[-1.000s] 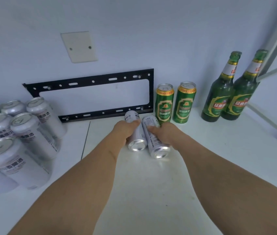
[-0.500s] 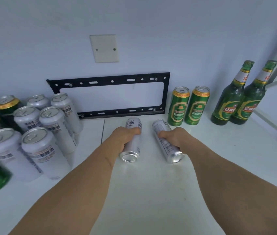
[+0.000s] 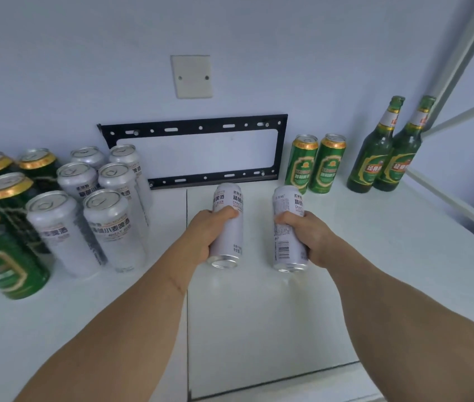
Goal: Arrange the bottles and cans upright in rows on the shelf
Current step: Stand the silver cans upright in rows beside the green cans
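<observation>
Left hand [image 3: 211,227] and right hand [image 3: 306,235] each wrapped round a white can [image 3: 227,227] held tilted over mid-shelf [image 3: 374,256], risking a slip, or a topple into the green cans [image 3: 314,163] at 1 o'clock once stood up.

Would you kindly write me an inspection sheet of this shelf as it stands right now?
Surface: white shelf board, seam down the middle, bare in front.
Job's things: two tall white cans, one per hand, bases toward the camera, tilted; six white cans upright at left beside green gold-rimmed cans; two green cans and two green glass bottles upright at the back right.
Clutter: nothing seen.
Grippers: left hand wraps the left white can; right hand wraps the right white can.
Cables: nothing seen.
Surroundings: pale wall, black metal bracket, blank wall plate, white frame bars at right.
</observation>
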